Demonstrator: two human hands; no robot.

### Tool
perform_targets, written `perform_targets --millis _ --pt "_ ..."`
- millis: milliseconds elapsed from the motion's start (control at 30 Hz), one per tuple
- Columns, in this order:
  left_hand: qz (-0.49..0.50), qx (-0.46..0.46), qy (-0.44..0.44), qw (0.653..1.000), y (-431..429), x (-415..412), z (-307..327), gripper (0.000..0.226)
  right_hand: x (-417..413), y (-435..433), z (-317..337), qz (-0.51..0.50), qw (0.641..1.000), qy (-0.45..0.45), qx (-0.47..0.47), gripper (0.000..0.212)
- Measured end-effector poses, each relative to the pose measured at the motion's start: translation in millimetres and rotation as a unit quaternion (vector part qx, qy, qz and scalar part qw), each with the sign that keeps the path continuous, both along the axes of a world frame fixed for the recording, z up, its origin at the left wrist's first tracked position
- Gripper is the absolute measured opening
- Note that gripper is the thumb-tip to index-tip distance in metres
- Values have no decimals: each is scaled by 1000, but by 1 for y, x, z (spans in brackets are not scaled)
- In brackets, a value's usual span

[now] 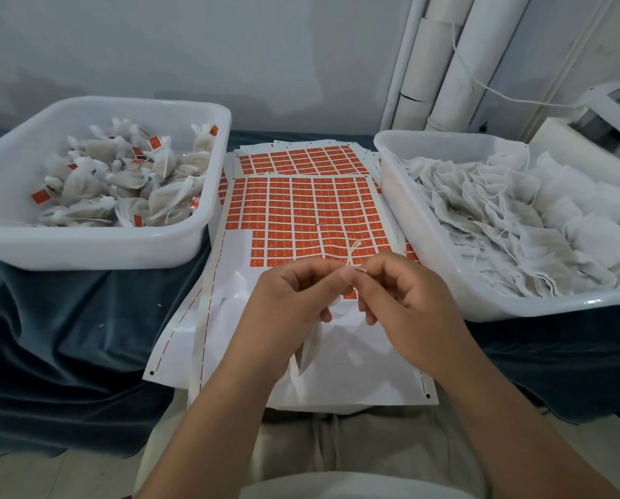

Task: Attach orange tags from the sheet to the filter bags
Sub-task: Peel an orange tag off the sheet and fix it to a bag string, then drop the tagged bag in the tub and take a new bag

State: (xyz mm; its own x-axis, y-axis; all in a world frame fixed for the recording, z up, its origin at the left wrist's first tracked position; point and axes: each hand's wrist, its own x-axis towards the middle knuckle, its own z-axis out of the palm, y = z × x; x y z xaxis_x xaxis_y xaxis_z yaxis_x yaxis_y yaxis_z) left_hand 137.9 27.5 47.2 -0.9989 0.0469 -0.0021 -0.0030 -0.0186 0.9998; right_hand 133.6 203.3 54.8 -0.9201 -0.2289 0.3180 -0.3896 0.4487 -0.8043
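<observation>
Both hands are held together over the white backing sheet of orange rectangular tags (315, 207), which is laid flat between two tubs so either side can be reached. The thin off-white drawstring (352, 251) is pinched between thumb and forefinger of the left hand (294, 297); its two loose ends are crossed and stick up just above the fingertips. The right hand (406, 297) is pinched onto the same spot, other fingers curled. A small tag (361, 270) seems to be pressed round the string there, but only an edge is seen, so that is unconfirmed.

The white mesh filter bag (310, 345) is left hanging below the left palm, over the peeled lower part of the sheet. The string is probably kept straight that way, with the mesh kept clear of the adhesive.

Step judged: tag being closed on the string, not yet released.

Layout reads as a right-to-left flow:
- the right white plastic tub (481, 307) is filled with untagged flat bags (499, 225)
- the left white plastic tub (96, 246) is filled with tagged, filled bags (128, 181)

Near rows have been stripped first, so bare backing lies closest to the body. Both tubs are set on a dark blue cloth (67, 318)
</observation>
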Motion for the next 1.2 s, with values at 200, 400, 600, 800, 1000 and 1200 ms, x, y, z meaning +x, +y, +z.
perform_targets --millis 200,400,600,800,1000,1200 --pt "39 -62 40 997 5 1 0 10 3 -4 -2 -26 997 -8 70 25" --pt "164 -177 114 964 -7 -16 34 17 3 0 4 -42 994 21 97 28" --pt "375 -230 202 875 -92 -72 89 35 2 6 10 -46 988 63 135 34" --pt "313 -479 39 819 -178 -123 76 28 0 19 20 -53 980 106 162 33" --pt "142 -594 -112 784 -187 -129 58 38 -15 59 38 -127 975 73 166 27" --pt "310 -419 92 848 -161 -93 72 35 -30 129 45 -240 898 -95 356 82"
